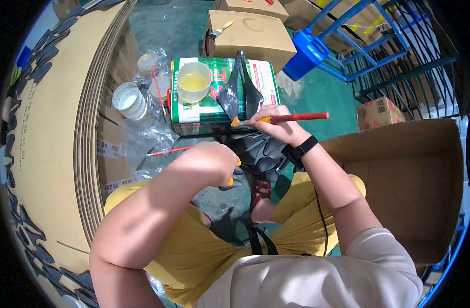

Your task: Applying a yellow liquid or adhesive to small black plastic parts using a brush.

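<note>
My right hand [279,126] is closed around a brush with a red and yellow handle [302,117]. Its bristles point left, close to a glossy black pointed piece [229,98] on the green and white box [186,114]. A second black piece [252,92] lies beside it, their narrow ends close together. My left hand [217,160] is curled in front of the box, its palm hidden. Dark bits with orange bands [232,183] show at its fingertips; I cannot tell whether they are coverings or something held. Several black sheet-like pieces [263,149] are heaped below my right hand.
On the box stands a tub of yellowish liquid [194,82]. Left of it are clear plastic cups [129,100], crumpled plastic and a red-handled brush [158,87]. Flat cardboard [55,128] borders the left, an open carton [399,179] the right. Behind are a carton [250,38] and blue jug [306,53].
</note>
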The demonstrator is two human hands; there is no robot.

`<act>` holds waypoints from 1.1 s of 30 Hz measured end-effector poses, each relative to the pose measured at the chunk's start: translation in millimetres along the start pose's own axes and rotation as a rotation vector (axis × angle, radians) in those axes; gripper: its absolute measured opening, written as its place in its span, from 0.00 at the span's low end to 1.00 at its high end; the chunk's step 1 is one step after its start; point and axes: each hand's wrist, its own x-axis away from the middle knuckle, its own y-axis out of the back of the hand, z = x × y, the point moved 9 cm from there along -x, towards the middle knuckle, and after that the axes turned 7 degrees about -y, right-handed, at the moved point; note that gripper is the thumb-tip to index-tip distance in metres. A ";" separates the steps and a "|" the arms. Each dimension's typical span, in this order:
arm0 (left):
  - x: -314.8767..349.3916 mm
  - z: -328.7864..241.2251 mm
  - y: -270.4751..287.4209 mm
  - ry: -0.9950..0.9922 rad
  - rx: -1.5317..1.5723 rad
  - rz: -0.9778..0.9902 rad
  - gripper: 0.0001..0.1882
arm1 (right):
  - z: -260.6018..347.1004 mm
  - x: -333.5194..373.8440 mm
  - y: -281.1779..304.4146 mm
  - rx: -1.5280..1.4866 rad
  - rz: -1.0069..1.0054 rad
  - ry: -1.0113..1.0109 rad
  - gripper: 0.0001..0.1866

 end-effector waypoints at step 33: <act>-3.1 1.8 4.7 -0.106 0.063 -0.102 0.15 | 2.3 -25.6 33.1 -0.016 -0.396 0.015 0.12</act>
